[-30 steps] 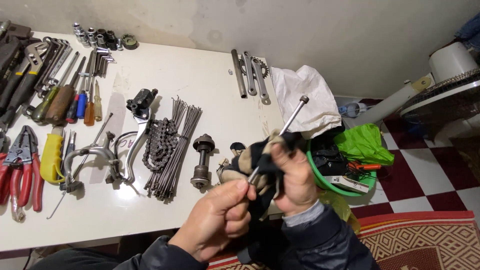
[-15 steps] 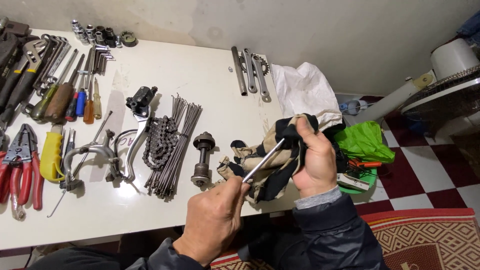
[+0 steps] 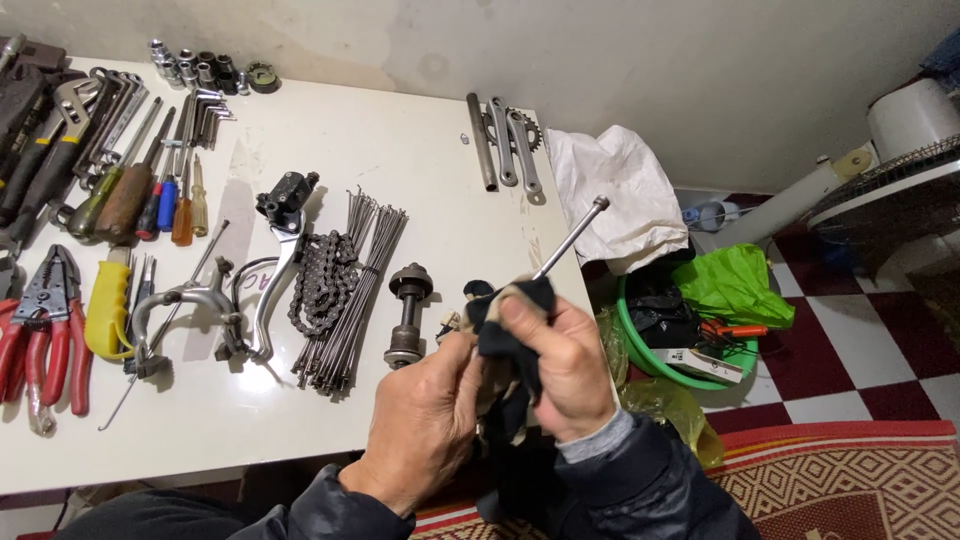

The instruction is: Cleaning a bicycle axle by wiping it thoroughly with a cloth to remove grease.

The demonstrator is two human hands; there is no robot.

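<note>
A white surface (image 3: 420,170) fills the left of the frame. On it lie sockets (image 3: 195,68) at upper left, wrenches (image 3: 105,110) and screwdrivers (image 3: 160,195) below them, red pliers (image 3: 45,335) at far left, a brake lever (image 3: 280,250), a chain (image 3: 322,280), spokes (image 3: 350,290) and a hub (image 3: 407,315) mid-frame, and crank arms (image 3: 510,145) at the upper right edge.

Both hands, left hand (image 3: 425,425) and right hand (image 3: 565,365), clutch a dark rag (image 3: 510,320) around a metal rod (image 3: 572,238).

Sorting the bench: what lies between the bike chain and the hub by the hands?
In the head view, a bundle of spokes lies between the chain and the hub.
</note>
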